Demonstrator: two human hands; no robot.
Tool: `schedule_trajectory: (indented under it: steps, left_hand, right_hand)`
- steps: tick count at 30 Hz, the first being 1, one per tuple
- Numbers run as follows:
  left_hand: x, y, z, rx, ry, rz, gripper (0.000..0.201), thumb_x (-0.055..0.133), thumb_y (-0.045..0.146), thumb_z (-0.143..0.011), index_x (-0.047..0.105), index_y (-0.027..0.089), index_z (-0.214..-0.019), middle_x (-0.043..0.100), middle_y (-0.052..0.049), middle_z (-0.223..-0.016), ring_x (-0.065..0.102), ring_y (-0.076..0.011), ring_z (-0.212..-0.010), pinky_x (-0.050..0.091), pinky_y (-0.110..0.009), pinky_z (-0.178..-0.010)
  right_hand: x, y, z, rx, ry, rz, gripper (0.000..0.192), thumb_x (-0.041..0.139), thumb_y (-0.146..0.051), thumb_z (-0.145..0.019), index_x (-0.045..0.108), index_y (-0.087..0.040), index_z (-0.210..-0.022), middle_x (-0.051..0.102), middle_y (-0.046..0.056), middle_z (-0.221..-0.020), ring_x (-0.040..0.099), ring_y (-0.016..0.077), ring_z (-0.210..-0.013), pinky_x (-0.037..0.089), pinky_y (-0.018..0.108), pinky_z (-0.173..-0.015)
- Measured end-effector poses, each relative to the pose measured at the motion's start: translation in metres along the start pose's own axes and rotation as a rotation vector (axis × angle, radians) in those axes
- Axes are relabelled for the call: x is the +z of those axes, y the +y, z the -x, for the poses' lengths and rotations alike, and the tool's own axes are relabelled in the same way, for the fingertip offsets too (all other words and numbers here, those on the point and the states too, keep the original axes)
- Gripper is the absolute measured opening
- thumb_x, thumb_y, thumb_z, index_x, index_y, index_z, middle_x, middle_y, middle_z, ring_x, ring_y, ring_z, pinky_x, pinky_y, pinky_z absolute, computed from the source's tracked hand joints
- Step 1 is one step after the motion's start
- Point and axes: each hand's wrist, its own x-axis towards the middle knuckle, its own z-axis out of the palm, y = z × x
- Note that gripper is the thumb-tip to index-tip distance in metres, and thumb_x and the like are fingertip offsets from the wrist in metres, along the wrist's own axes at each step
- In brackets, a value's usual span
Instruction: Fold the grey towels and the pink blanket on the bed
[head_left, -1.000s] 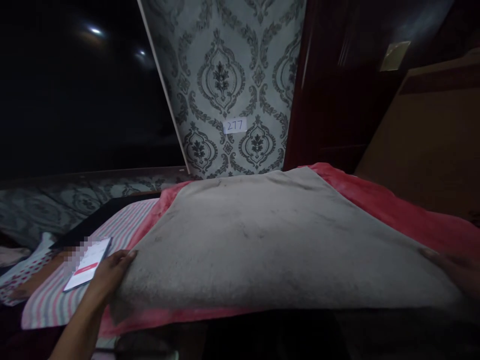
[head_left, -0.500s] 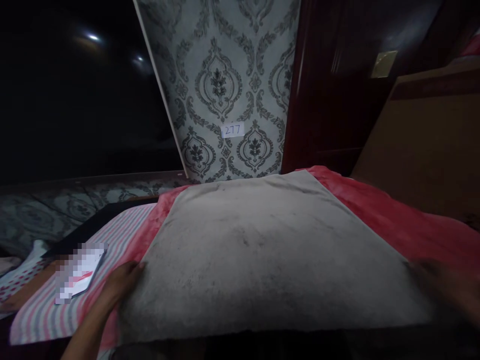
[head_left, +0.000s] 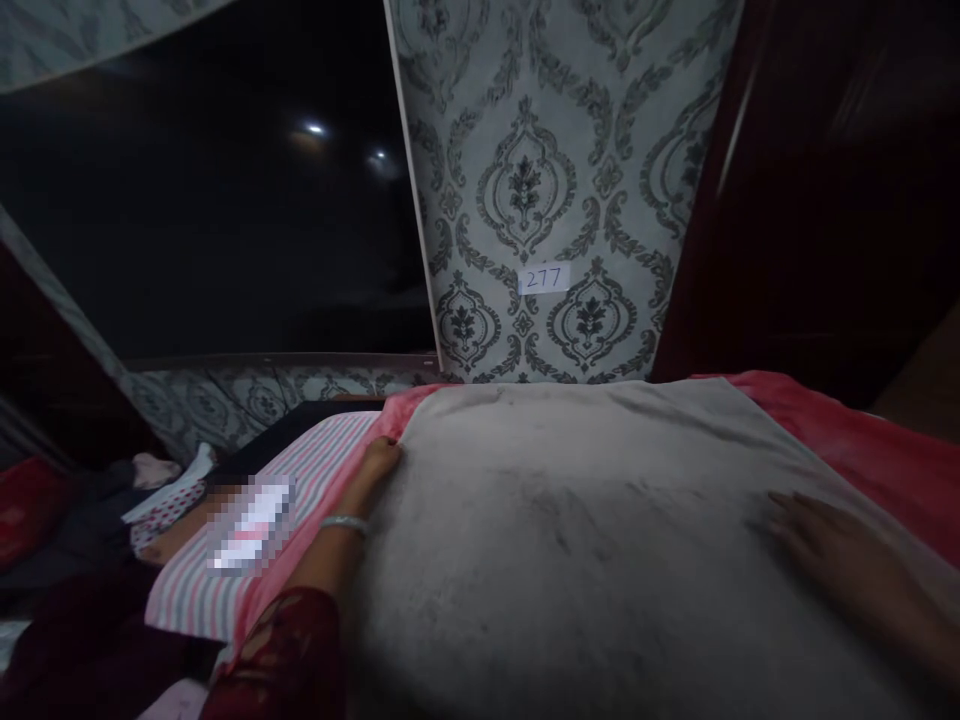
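Both hands are on the grey towel (head_left: 585, 520), which lies spread flat over a pink blanket (head_left: 832, 440) on the bed. Left hand (head_left: 379, 460) is at the towel's far left edge, fingers curled down over the border where grey meets pink; whether it pinches the cloth or only presses on it cannot be told in this light. Right hand (head_left: 832, 555) lies open, palm down, fingers extended flat on the towel's right portion, gripping nothing. A bangle (head_left: 343, 523) sits on the left wrist above a red lace sleeve (head_left: 289, 650). Left of the towel, a striped cloth (head_left: 315, 470) carries a blurred-out phone (head_left: 251, 515), just beside the left forearm. Patterned wallpaper (head_left: 540, 180) with a small paper label (head_left: 544, 278) stands behind the bed. Assessment: the work appears to be at the smoothing and squaring stage, the towel laid out and being flattened. A following move would call for a firm hold on one edge or corner with each hand, keeping the cloth taut and clear of the phone.
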Motion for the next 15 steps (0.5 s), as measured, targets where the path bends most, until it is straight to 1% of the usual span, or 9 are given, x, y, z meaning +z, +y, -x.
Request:
schedule_trajectory:
  steps: [2,3,5,7,10,12,15]
  left_hand:
    - [0.008,0.01,-0.014,0.006,0.001,0.018,0.025,0.061,0.033,-0.092,0.066,0.012,-0.105,0.068,-0.007,-0.109,0.065,-0.0228,-0.102,0.053,-0.041,-0.09]
    - [0.012,0.015,-0.022,0.008,0.001,0.028,0.028,0.059,0.035,-0.094,0.065,0.012,-0.109,0.067,-0.006,-0.113,0.064,-0.0228,-0.104,0.053,-0.042,-0.091]
    - [0.02,0.024,-0.037,0.008,0.001,0.05,0.03,0.058,0.036,-0.094,0.064,0.014,-0.114,0.065,-0.007,-0.116,0.063,-0.0226,-0.105,0.053,-0.042,-0.091]
    - [0.028,0.031,-0.052,-0.003,-0.002,0.072,0.029,0.061,0.036,-0.093,0.064,0.015,-0.113,0.066,-0.008,-0.114,0.064,-0.0208,-0.103,0.054,-0.043,-0.09]
    - [0.037,0.041,-0.075,-0.013,-0.002,0.11,0.025,0.064,0.033,-0.091,0.065,0.013,-0.105,0.068,-0.009,-0.109,0.065,-0.0207,-0.101,0.054,-0.041,-0.09]
    - [0.042,0.047,-0.09,-0.008,-0.006,0.142,0.025,0.063,0.033,-0.091,0.066,0.012,-0.105,0.067,-0.008,-0.108,0.065,-0.0209,-0.1,0.054,-0.041,-0.089]
    - [0.048,0.055,-0.109,0.019,-0.014,0.204,0.03,0.062,0.036,-0.092,0.063,0.014,-0.113,0.066,-0.007,-0.113,0.064,-0.0207,-0.099,0.056,-0.041,-0.086]
  right_hand:
    - [0.016,-0.021,-0.007,-0.047,-0.04,-0.005,0.079,0.021,-0.059,-0.087,0.059,-0.008,-0.134,0.048,0.021,-0.145,0.043,0.0359,-0.136,0.038,0.048,-0.111]
    - [0.025,-0.03,-0.007,-0.061,-0.057,-0.004,0.08,0.019,-0.06,-0.087,0.057,-0.01,-0.137,0.044,0.018,-0.149,0.039,0.0359,-0.139,0.036,0.05,-0.112]
    - [0.042,-0.041,-0.006,-0.081,-0.072,0.006,0.078,0.018,-0.063,-0.088,0.054,-0.018,-0.141,0.041,0.013,-0.153,0.034,0.0351,-0.142,0.035,0.055,-0.111]
    - [0.057,-0.041,-0.002,-0.105,-0.07,0.006,0.076,0.02,-0.065,-0.089,0.051,-0.024,-0.144,0.041,0.009,-0.154,0.034,0.0345,-0.143,0.035,0.06,-0.11]
    - [0.072,-0.03,0.002,-0.13,-0.031,-0.017,0.074,0.022,-0.067,-0.089,0.047,-0.028,-0.146,0.04,0.008,-0.154,0.036,0.0343,-0.141,0.036,0.061,-0.108]
    - [0.077,-0.024,0.003,-0.132,-0.019,-0.04,0.074,0.022,-0.069,-0.089,0.047,-0.029,-0.147,0.041,0.008,-0.153,0.037,0.0341,-0.141,0.037,0.061,-0.108]
    - [0.076,-0.021,0.003,-0.119,-0.026,-0.057,0.076,0.022,-0.072,-0.088,0.048,-0.031,-0.146,0.044,0.007,-0.152,0.037,0.034,-0.141,0.038,0.06,-0.109]
